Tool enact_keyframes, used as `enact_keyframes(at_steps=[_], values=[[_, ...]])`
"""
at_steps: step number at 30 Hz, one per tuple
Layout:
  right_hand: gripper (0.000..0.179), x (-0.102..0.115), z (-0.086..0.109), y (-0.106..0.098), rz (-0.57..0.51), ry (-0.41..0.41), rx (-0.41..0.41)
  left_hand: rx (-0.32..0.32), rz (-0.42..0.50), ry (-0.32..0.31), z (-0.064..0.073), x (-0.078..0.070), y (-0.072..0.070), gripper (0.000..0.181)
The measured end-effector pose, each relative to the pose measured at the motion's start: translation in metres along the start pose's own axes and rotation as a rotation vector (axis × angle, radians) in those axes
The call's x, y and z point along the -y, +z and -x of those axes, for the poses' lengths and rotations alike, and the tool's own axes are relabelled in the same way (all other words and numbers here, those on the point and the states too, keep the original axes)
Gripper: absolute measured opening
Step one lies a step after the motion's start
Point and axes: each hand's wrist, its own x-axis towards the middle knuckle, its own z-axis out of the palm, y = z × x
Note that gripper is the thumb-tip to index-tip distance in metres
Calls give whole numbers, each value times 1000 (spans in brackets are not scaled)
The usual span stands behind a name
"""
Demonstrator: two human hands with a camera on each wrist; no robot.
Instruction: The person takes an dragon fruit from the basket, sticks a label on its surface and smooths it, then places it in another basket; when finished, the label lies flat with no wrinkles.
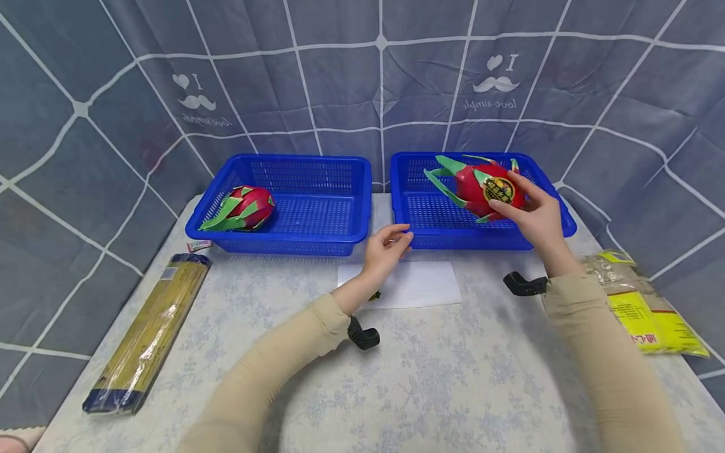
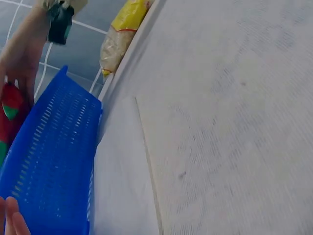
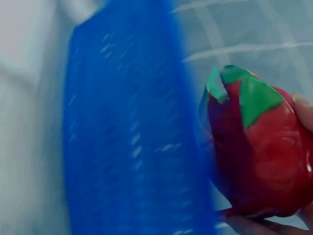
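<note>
One dragon fruit pinched in right fingers, left fingers loosely bent

A gold pack and a wrapper lie left on the desk, a yellow bag right, with a curtain behind.

On my head feed I saw bright, even light, soft shadows on the surface beside both sleeves, and glare streaking the wrapped package. In my right wrist view, the blue basket blurred; the left looked slightly soft.
</note>
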Motion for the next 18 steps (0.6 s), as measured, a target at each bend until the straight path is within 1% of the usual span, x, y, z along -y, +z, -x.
enact_keyframes(at_steps=[1,3,5,7,10,12,14,16,18], values=[[66,-3,-7,3,94,18,-7,-25,0,-4,-2,2,3,28],[68,-10,-17,8,192,34,3,-69,-2,-10,-4,5,6,24],[69,-18,-24,14,284,27,11,-98,0,-13,-5,6,9,23],[68,-24,-28,20,382,6,27,-116,-1,-17,-5,6,10,22],[68,-29,-31,26,555,-20,70,-110,10,-19,-5,4,10,23],[69,-29,-31,27,648,-13,116,-80,14,-19,-4,2,9,23],[69,-27,-30,27,709,16,166,-30,4,-16,-2,-3,5,23],[71,-24,-28,26,750,48,215,44,-36,-13,2,-12,-3,24],[71,-19,-27,25,777,57,242,125,-90,6,6,-24,-15,26]])
